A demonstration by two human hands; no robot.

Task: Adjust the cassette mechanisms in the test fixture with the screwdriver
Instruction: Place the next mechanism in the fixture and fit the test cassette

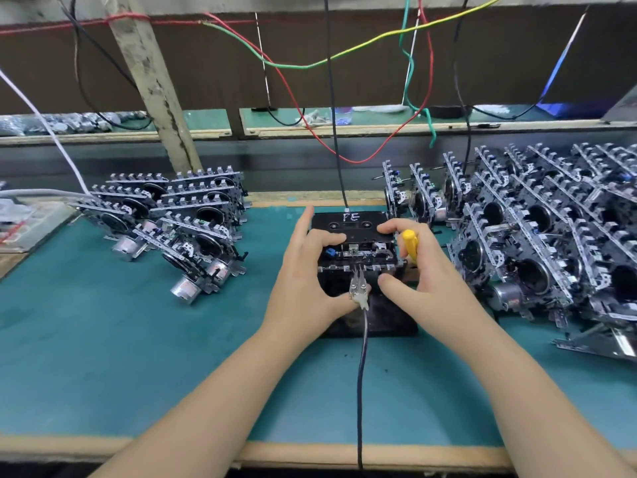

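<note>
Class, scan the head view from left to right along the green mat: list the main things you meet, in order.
Small cluster of metal cassette mechanisms → left hand → black test fixture marked "FE" → yellow-handled screwdriver in the right hand → large pile of metal cassette mechanisms.

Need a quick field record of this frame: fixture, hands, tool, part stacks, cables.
fixture: black test fixture at centre of the green mat, cassette mechanism seated in it
cassette: black, marked "FE", on top of the mechanism
left hand: fingers on the cassette, thumb by the clip connector
right hand: holds the yellow screwdriver, tip hidden
left stack: smaller group of mechanisms
right stack: larger group of mechanisms
cables: dark cable runs from the connector off the front edge
</note>
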